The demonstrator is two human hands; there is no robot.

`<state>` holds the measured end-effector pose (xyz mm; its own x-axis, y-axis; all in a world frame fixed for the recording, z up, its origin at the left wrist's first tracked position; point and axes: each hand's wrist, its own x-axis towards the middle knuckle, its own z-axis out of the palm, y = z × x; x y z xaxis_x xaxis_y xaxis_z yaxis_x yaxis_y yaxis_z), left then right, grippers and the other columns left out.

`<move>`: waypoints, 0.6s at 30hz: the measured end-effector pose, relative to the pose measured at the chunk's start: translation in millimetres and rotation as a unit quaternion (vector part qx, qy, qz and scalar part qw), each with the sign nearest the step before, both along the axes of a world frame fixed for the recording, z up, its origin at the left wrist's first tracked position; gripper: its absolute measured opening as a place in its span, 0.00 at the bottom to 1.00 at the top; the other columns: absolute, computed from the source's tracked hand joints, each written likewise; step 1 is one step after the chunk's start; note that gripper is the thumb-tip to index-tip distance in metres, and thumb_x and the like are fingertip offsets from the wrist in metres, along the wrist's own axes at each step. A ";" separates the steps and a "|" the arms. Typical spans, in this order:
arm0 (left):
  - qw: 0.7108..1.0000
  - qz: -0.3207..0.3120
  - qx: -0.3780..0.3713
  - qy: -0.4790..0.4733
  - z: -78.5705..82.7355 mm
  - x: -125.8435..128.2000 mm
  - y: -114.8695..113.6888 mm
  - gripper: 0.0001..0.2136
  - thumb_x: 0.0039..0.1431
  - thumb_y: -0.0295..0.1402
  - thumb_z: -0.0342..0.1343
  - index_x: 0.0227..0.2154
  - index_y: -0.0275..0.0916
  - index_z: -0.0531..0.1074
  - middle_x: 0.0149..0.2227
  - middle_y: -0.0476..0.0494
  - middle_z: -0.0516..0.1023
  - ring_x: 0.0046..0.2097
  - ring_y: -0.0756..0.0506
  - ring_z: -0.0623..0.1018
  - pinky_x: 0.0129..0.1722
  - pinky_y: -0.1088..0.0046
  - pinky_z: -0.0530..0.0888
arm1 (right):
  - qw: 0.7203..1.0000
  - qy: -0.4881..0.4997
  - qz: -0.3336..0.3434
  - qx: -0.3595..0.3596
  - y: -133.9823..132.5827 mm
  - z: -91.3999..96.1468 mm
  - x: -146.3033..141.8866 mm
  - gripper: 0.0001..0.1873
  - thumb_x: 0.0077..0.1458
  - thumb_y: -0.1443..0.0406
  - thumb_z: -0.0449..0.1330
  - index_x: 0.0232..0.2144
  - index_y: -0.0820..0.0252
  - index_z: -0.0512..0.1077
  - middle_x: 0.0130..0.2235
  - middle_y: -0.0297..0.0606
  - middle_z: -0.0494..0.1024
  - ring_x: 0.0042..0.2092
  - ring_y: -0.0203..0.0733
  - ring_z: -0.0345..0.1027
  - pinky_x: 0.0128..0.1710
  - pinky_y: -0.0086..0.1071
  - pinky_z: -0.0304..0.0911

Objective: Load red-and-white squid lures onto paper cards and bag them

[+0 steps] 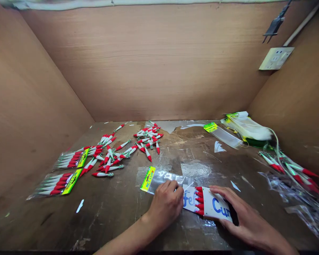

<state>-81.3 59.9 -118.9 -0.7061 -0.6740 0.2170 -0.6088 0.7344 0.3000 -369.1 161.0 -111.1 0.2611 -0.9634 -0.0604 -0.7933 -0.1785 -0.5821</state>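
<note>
- The left hand [166, 204] sits at 6 o'clock on the scuffed wooden table [108, 209]. Its fingers are curled narrow, pinching the open end of a clear bag [162, 179].
- The clear bag lies flat, with its yellow-green header [147, 179] pointing to 10 o'clock from that hand.
- The right hand [246, 216], at 5 o'clock, lies wide and flat on the right end of a white card [215, 205] with blue lettering.
- A row of five red-tipped squid lures [199, 200] rests across the card, between the two hands and just beside the bag's mouth.
- Loose lures [127, 147] of the same kind are scattered from 10 to 12 o'clock.
- Two filled packs [70, 159] [55, 184] lie at 9 o'clock, side by side.
- A stack of empty bags [246, 127] is at 2 o'clock, with a single empty bag [223, 134] just left of it.
- More lures in crumpled plastic [289, 168] lie at 3 o'clock.
- A wall socket [276, 58] is on the right panel, and a loose plug [273, 28] hangs above it.
</note>
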 end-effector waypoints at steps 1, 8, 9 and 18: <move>1.000 0.001 0.004 0.008 -1.5 0.6 0.8 0.05 0.59 0.23 0.54 0.36 0.39 0.66 0.38 0.45 0.67 0.40 0.42 0.68 0.38 0.63 0.68 | 1.000 -0.005 0.010 0.003 -1.2 2.9 0.7 0.34 0.59 0.60 0.57 0.65 0.49 0.51 0.65 0.38 0.56 0.65 0.44 0.51 0.65 0.38 0.51; 0.998 -0.006 -0.036 0.050 -7.6 5.8 6.4 0.03 0.63 0.27 0.52 0.33 0.38 0.65 0.34 0.46 0.67 0.34 0.44 0.69 0.32 0.65 0.65 | 1.000 -0.015 -0.012 -0.022 -22.1 14.1 14.5 0.34 0.54 0.65 0.58 0.63 0.55 0.57 0.61 0.42 0.61 0.62 0.46 0.57 0.62 0.39 0.55; 0.998 -0.003 -0.043 0.049 -8.5 6.5 6.6 0.03 0.64 0.27 0.51 0.33 0.39 0.65 0.34 0.46 0.68 0.34 0.44 0.70 0.31 0.65 0.65 | 0.999 -0.008 -0.018 -0.027 -23.4 13.7 15.4 0.34 0.54 0.65 0.58 0.63 0.55 0.57 0.61 0.43 0.61 0.62 0.47 0.57 0.62 0.40 0.55; 0.998 -0.020 -0.039 0.053 -15.4 7.3 7.2 0.03 0.66 0.28 0.50 0.35 0.39 0.66 0.36 0.46 0.69 0.35 0.45 0.70 0.33 0.67 0.65 | 0.999 0.006 -0.047 -0.019 -12.3 5.1 18.2 0.35 0.57 0.59 0.59 0.64 0.52 0.55 0.62 0.42 0.61 0.62 0.48 0.57 0.61 0.41 0.56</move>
<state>-74.0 67.1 -134.3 -0.7019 -0.6247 0.3422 -0.5468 0.7805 0.3031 -350.8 148.7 -106.0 0.1685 -0.9854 -0.0254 -0.8147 -0.1248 -0.5662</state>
